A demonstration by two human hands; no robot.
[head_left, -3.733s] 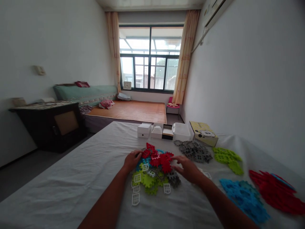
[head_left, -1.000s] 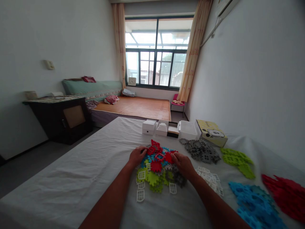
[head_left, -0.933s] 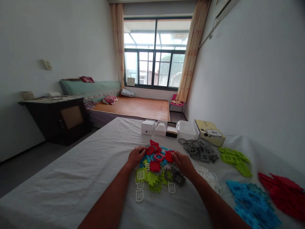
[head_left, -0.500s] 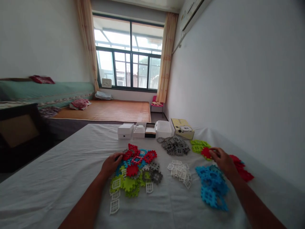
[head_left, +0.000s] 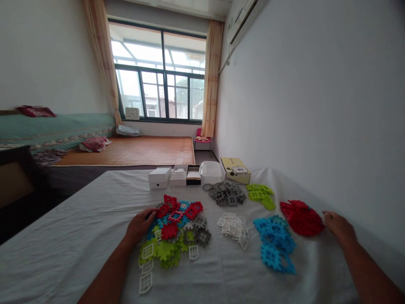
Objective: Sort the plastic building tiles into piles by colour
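My left hand (head_left: pixel 139 226) lies at the left edge of a mixed pile of toothed plastic building pieces, its fingers curled against a red piece (head_left: pixel 163 210). What they hold, if anything, is hidden. Red, blue, grey and lime green pieces (head_left: pixel 167 250) overlap in that pile, with white window-shaped pieces (head_left: pixel 146 283) on and around it. Far to the right, my right hand (head_left: pixel 341 228) has its fingertips pinched at the right edge of a heap of red toothed pieces (head_left: pixel 302 218). Left of that heap are blue pieces (head_left: pixel 274 245).
Sorted heaps of grey pieces (head_left: pixel 227 193), lime green pieces (head_left: pixel 261 195) and white window pieces (head_left: pixel 233 227) lie on the white cloth (head_left: pixel 218 274). Behind them stand white boxes (head_left: pixel 159 178), a clear plastic tub (head_left: pixel 211 172) and a yellow cartoon box (head_left: pixel 236 170). The wall borders the right side.
My right hand has moved right from the green heap to the red heap, taking a red toothed piece along. My left hand stays by the mixed pile. The view has turned slightly right.
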